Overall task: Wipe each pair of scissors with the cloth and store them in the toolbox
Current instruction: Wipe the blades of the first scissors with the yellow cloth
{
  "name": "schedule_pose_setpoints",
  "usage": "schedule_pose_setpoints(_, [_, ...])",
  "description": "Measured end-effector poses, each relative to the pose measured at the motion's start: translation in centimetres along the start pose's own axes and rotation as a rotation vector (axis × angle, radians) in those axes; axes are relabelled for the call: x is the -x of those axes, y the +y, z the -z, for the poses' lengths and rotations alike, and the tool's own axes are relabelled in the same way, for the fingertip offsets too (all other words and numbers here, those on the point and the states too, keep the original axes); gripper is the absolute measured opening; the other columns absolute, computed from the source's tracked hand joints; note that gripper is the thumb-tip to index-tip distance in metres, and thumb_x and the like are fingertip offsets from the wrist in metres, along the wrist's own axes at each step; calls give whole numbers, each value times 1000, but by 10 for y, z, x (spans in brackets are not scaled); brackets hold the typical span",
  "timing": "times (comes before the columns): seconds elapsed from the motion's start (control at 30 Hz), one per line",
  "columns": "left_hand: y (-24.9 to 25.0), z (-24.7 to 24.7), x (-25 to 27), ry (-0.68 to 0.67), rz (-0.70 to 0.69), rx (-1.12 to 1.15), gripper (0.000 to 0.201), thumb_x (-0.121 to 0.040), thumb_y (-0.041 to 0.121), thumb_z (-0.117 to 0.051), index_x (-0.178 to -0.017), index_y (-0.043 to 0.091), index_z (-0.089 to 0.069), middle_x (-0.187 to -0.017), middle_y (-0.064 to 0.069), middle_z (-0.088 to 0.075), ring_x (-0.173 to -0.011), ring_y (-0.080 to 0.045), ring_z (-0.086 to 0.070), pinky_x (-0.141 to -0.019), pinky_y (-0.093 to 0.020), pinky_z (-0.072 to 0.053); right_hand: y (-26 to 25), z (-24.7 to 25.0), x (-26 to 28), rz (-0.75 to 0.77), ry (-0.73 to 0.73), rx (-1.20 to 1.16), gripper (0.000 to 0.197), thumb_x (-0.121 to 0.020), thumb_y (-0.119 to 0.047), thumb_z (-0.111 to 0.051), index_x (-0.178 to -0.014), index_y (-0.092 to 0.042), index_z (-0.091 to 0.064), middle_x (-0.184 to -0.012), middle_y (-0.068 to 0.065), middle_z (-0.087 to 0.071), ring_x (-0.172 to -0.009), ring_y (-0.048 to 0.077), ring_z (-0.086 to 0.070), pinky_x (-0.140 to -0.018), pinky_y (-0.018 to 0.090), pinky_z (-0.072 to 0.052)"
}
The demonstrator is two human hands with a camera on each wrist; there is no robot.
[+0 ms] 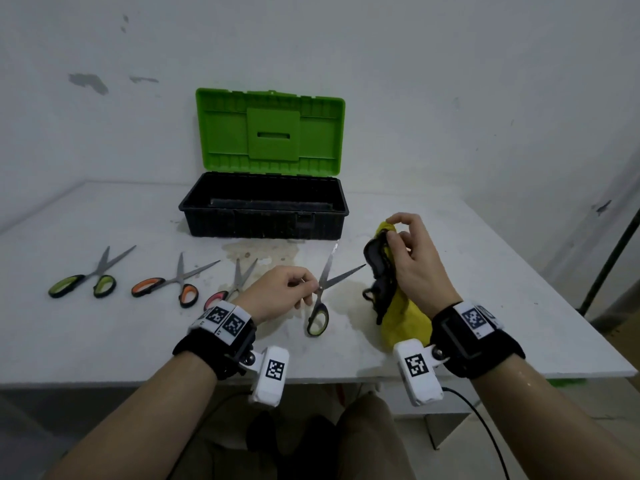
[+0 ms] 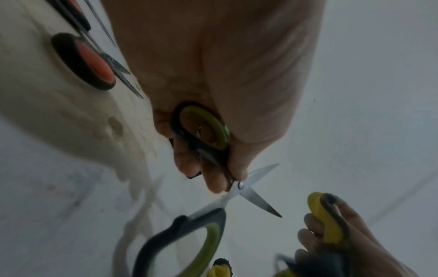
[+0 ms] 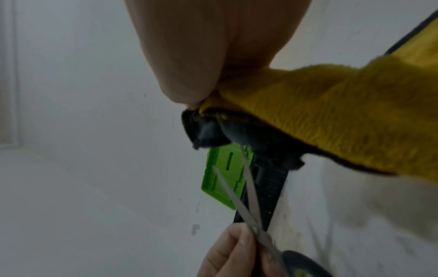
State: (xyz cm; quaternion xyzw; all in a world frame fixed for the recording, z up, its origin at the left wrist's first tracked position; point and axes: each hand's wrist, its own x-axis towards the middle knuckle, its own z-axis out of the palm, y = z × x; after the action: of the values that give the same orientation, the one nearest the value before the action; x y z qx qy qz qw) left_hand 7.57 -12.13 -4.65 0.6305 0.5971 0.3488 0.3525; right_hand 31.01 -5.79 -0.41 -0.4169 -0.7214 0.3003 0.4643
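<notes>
My left hand (image 1: 304, 285) pinches green-handled scissors (image 1: 319, 303) near the pivot, with the blades spread apart and pointing away from me. In the left wrist view one handle loop (image 2: 201, 127) sits inside the palm and the other handle hangs free. My right hand (image 1: 394, 230) holds up a bunched yellow cloth (image 1: 401, 310) with dark edging, just right of the blade tips and apart from them. The cloth's lower part rests on the table. The black toolbox (image 1: 263, 220) stands behind, its green lid (image 1: 270, 133) upright and open.
Three more scissors lie in a row on the white table (image 1: 104, 341) to the left: green-handled (image 1: 86, 282), orange-handled (image 1: 169, 285), and pink-handled (image 1: 228, 292) partly hidden by my left hand. A brownish stain (image 1: 263, 254) marks the tabletop before the toolbox. The table's front edge is near my wrists.
</notes>
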Motion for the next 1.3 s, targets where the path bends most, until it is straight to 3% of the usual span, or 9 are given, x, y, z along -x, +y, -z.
schedule_pose_setpoints(0.1, [0,2,0,27,27,1,22,-98,22,-57,-81,15,-70,-65,2,-65,-60,-13,-55,-67,-31,-50,-10,0,0,1,-40,5,13,-101,-32,-46,-103,-33,-59,-85,-4,-63,-77,12,-60,-72,29,-51])
schedule_pose_setpoints(0.23, [4,4,-1,35,103,110,21,-97,21,-59,-87,5,-68,-64,-1,-51,-47,-9,-43,-49,-23,-36,-19,-4,5,-57,-154,-32,9,-94,-29,-58,-103,-28,-58,-77,-3,-69,-67,11,-66,-67,33,-57])
schedule_pose_setpoints(0.33, [5,6,1,14,112,116,22,-95,24,-62,-90,2,-66,-61,1,-47,-43,-9,-35,-41,-19,-29,-20,-6,5,37,-201,146,13,-92,-31,-58,-101,-37,-53,-81,-4,-67,-61,15,-62,-61,35,-54])
schedule_pose_setpoints(0.43, [6,6,2,-31,103,142,25,-94,28,-66,-88,3,-64,-54,5,-42,-41,-10,-29,-39,-20,-25,-23,-13,3,161,-283,231,11,-94,-25,-57,-100,-33,-55,-81,-6,-69,-62,9,-61,-61,28,-50])
schedule_pose_setpoints(0.63, [8,2,3,-62,55,107,33,-93,33,-67,-88,1,-63,-59,0,-43,-43,-11,-28,-41,-21,-24,-22,-29,1,351,-389,443,22,-92,-11,-57,-106,-22,-69,-98,-7,-63,-89,12,-61,-81,30,-51])
schedule_pose_setpoints(0.77, [9,0,2,-61,40,97,34,-96,32,-63,-91,-2,-62,-66,-2,-47,-42,-9,-31,-43,-21,-28,-16,-36,7,419,-396,543,19,-95,-23,-57,-110,-22,-68,-103,-4,-62,-92,18,-61,-77,38,-53])
schedule_pose_setpoints(0.97, [4,-3,-3,-30,-58,-29,19,-92,27,-68,-89,8,-71,-65,6,-54,-48,0,-45,-53,-17,-35,-11,-38,17,520,-418,637,20,-95,-25,-58,-112,-26,-68,-99,-3,-64,-93,18,-58,-67,31,-51])
schedule_pose_setpoints(1.17, [-5,-7,-5,-32,-121,-140,16,-88,33,-72,-85,17,-72,-73,7,-63,-68,-3,-55,-69,-25,-42,-11,-40,15,503,-445,709,21,-95,-22,-58,-112,-26,-70,-100,-2,-61,-94,19,-58,-66,32,-50])
schedule_pose_setpoints(1.3, [-2,-5,-4,-71,-127,-184,23,-88,39,-71,-76,20,-67,-70,11,-62,-68,-5,-56,-68,-26,-45,-10,-40,2,338,-303,662,21,-95,-19,-55,-110,-24,-70,-100,-1,-60,-90,22,-60,-69,39,-53])
